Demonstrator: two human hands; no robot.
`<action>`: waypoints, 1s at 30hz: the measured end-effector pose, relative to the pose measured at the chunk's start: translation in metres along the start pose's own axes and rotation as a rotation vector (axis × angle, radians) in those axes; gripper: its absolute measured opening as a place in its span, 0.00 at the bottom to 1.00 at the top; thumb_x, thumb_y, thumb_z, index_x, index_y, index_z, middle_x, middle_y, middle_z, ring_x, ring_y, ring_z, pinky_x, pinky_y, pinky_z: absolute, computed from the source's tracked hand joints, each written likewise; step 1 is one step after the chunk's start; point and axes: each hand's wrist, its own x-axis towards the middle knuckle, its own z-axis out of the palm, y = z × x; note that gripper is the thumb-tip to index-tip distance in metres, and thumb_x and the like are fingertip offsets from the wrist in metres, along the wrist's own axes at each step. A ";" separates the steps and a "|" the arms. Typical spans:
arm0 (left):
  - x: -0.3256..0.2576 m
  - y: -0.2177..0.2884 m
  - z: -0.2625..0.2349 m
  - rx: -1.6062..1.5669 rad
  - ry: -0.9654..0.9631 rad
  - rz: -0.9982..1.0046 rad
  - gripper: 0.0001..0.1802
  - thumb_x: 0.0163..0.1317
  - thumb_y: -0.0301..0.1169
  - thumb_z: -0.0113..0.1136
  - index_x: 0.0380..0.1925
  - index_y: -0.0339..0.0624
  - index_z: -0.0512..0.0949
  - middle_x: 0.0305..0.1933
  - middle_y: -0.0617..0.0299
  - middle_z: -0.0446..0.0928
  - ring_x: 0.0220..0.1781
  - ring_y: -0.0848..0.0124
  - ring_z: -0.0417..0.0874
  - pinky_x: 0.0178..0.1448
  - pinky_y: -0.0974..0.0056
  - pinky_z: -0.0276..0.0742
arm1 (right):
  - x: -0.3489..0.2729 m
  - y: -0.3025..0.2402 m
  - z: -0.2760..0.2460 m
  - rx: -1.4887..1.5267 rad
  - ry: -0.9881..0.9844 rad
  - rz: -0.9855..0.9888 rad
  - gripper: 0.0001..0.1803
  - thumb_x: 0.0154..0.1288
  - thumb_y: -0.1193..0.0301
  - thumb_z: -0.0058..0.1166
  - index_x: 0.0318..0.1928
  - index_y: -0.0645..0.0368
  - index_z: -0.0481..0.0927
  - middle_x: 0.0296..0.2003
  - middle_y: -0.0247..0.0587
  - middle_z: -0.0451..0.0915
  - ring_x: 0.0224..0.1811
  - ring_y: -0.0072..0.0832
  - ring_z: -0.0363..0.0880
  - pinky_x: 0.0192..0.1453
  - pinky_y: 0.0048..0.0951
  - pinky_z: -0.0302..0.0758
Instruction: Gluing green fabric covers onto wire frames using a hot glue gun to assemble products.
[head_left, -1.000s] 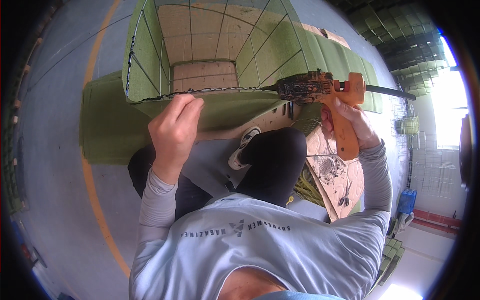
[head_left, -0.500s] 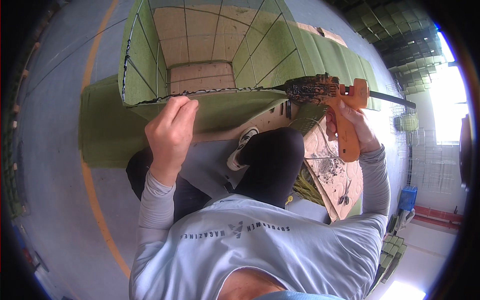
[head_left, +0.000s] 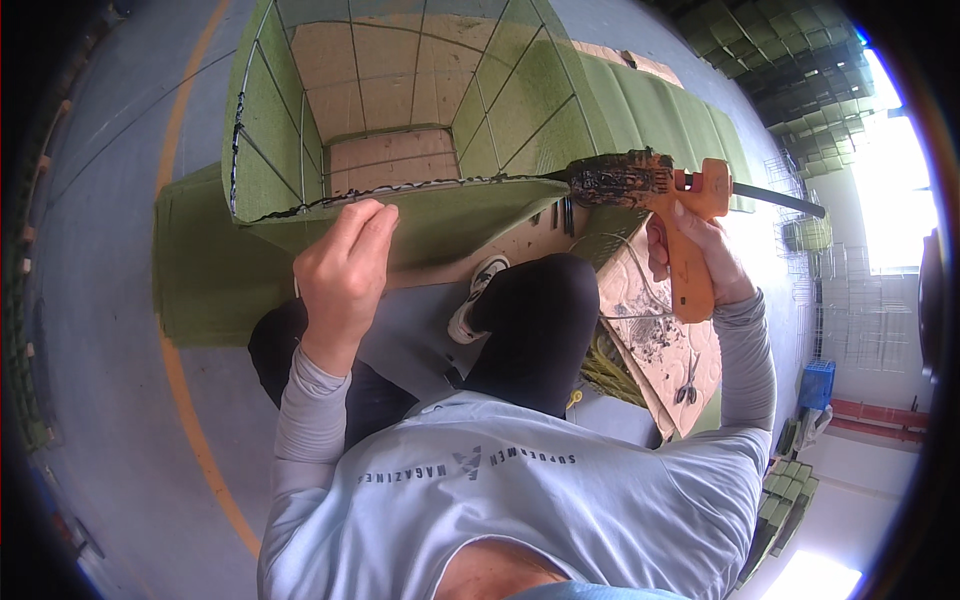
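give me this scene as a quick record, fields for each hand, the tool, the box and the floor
left hand: left hand grips the near rim of the green box
right hand: right hand holds the orange glue gun by its handle
tool: nozzle points left along the box's wired top edge
box: open-topped, green panels with a wire grid, brown inside
floor: grey floor with an orange line; cardboard sheet beside the right knee

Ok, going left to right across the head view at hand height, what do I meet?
Orange floor line → green wire-framed box → left hand on its near edge → glue gun → right hand gripping it.
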 end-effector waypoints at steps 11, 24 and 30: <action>0.000 0.001 0.001 -0.017 0.002 -0.005 0.11 0.50 0.17 0.70 0.35 0.36 0.84 0.37 0.60 0.82 0.34 0.65 0.86 0.36 0.66 0.81 | -0.002 0.006 -0.010 0.015 0.044 -0.004 0.26 0.70 0.51 0.54 0.51 0.63 0.70 0.29 0.40 0.74 0.25 0.27 0.75 0.27 0.29 0.74; 0.001 0.000 0.000 -0.009 -0.004 -0.002 0.11 0.50 0.17 0.71 0.34 0.36 0.84 0.37 0.60 0.81 0.34 0.65 0.86 0.35 0.65 0.81 | -0.007 0.005 -0.014 -0.053 0.077 0.005 0.27 0.71 0.50 0.53 0.54 0.62 0.72 0.30 0.38 0.74 0.27 0.22 0.74 0.26 0.26 0.72; 0.000 -0.001 0.001 -0.002 0.021 0.027 0.11 0.50 0.17 0.70 0.34 0.38 0.83 0.37 0.62 0.81 0.32 0.67 0.85 0.33 0.65 0.80 | -0.012 -0.001 -0.013 0.030 0.098 0.024 0.21 0.70 0.58 0.58 0.48 0.62 0.71 0.29 0.40 0.76 0.25 0.24 0.77 0.27 0.27 0.76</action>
